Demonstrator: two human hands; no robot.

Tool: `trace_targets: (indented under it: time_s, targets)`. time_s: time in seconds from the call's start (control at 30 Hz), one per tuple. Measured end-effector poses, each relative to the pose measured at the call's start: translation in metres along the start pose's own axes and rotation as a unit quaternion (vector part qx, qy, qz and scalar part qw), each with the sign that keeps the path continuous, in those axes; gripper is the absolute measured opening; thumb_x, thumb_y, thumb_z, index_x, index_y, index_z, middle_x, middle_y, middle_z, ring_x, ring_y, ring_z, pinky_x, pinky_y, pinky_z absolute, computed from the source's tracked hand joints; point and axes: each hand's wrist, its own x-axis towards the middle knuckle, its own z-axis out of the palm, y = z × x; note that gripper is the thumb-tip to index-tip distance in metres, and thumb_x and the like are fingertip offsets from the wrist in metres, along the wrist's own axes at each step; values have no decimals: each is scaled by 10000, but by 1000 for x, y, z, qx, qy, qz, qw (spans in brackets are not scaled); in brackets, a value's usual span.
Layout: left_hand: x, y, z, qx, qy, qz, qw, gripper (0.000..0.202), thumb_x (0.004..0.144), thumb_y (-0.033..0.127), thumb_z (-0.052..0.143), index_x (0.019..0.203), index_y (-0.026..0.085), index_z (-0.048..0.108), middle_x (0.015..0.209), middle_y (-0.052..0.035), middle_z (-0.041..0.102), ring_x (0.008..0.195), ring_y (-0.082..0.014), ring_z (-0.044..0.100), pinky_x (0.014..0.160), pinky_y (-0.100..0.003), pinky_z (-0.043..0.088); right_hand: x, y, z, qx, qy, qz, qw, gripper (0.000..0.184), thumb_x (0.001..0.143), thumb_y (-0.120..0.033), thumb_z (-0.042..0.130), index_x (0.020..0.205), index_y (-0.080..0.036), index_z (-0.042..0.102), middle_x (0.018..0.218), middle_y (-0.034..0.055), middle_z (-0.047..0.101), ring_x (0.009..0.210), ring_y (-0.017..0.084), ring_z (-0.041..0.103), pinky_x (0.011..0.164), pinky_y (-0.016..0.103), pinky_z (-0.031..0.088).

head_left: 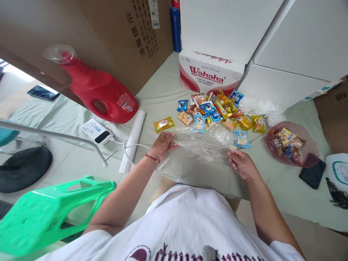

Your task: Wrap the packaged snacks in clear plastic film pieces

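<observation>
A clear plastic bag [202,146] is stretched between my two hands just above the cloth-covered surface. My left hand [163,145], with a red string bracelet at the wrist, pinches one end of it. At the other end, the fingers of my right hand [240,162] are closed on the plastic. Beyond the bag lies a heap of small wrapped snacks [209,108] in blue, yellow and brown packets. One yellow packet [164,124] rests apart on the left, and a light-blue packet [241,139] is near my right hand.
At the right, a pinkish bowl [272,143] holds several snack packets, with a dark phone [313,174] beside it. A Wahaha carton [212,74] stands behind the heap. To the left are a red jug [108,90], a white device with a cable [97,131] and a green stool [40,212].
</observation>
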Motion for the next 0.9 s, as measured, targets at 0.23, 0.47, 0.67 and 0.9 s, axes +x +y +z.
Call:
trace_targets:
  time_s: [0.23,0.47,0.67,0.9]
  targets:
    - [-38,-52,7,127,52,64,988,506,871,707,629,892,205,564,858,-9,640,578,-107,580,451,-214,341,-2,27,27,25,49,-61,997,482,635,-599,885,790,-204,656,600,-56,542,454,81,439,386,215,323]
    - [-23,-68,47,88,24,30,995,394,646,401,876,806,191,584,614,44,569,475,-75,412,476,-222,269,-7,34,24,51,85,-58,993,501,615,-587,891,815,-187,668,612,-56,550,467,71,431,384,197,301]
    - [-42,-74,10,16,-35,15,999,468,578,456,901,802,175,601,628,56,553,439,-23,295,435,-206,189,-8,56,-6,57,133,-44,989,535,581,-588,901,823,-186,645,631,-53,558,483,73,432,410,202,301]
    - [-81,-71,-37,287,153,181,928,292,800,424,721,950,182,652,776,6,637,526,-89,447,529,-245,366,-26,39,-49,-314,216,-181,907,458,830,-607,657,1011,-192,724,826,51,677,689,198,597,676,348,494]
